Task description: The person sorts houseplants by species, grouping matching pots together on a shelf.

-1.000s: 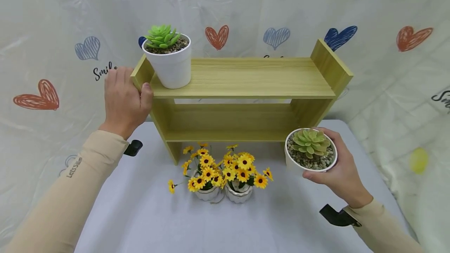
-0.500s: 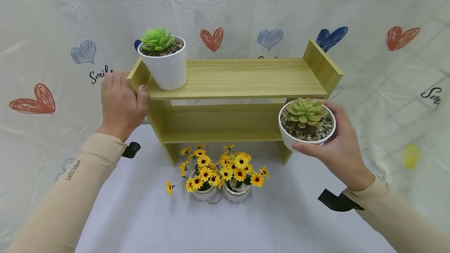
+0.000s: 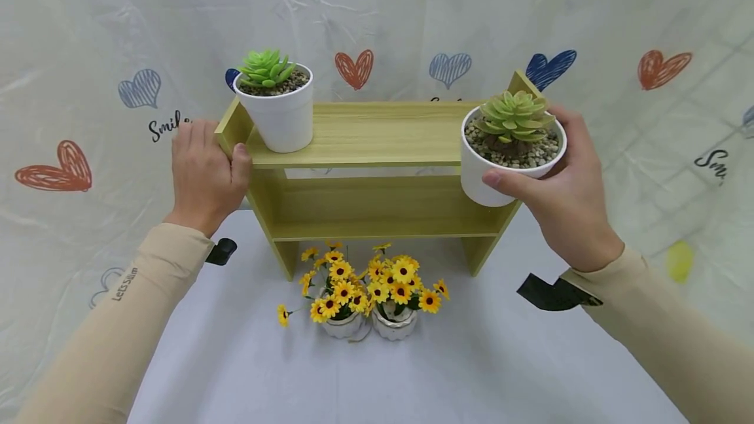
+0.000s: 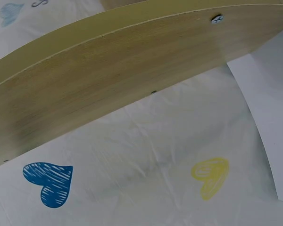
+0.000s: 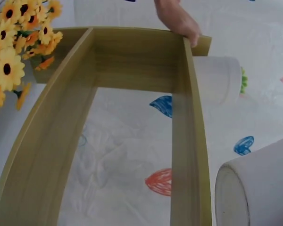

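Note:
In the head view a two-tier wooden shelf (image 3: 383, 139) stands on the table. My left hand (image 3: 203, 178) grips its left side panel near the top, thumb on the inner side and fingers over the outside. A bright green succulent in a white pot (image 3: 281, 116) sits at the left end of the top board. My right hand (image 3: 568, 208) holds a second white pot (image 3: 485, 182) with a pale green succulent (image 3: 514, 116) in pebbles. That pot overlaps the front right end of the top board; in the right wrist view its base (image 5: 233, 202) shows beside the board.
Two small white pots (image 3: 396, 327) of yellow flowers (image 3: 403, 273) stand side by side on the white tabletop (image 3: 353, 385), in front of the shelf. Behind hangs a pale curtain (image 3: 389, 5) printed with hearts.
My right hand has raised the pale green succulent's pot from beside the lower shelf to the height of the top board. My left hand has kept its grip on the side panel.

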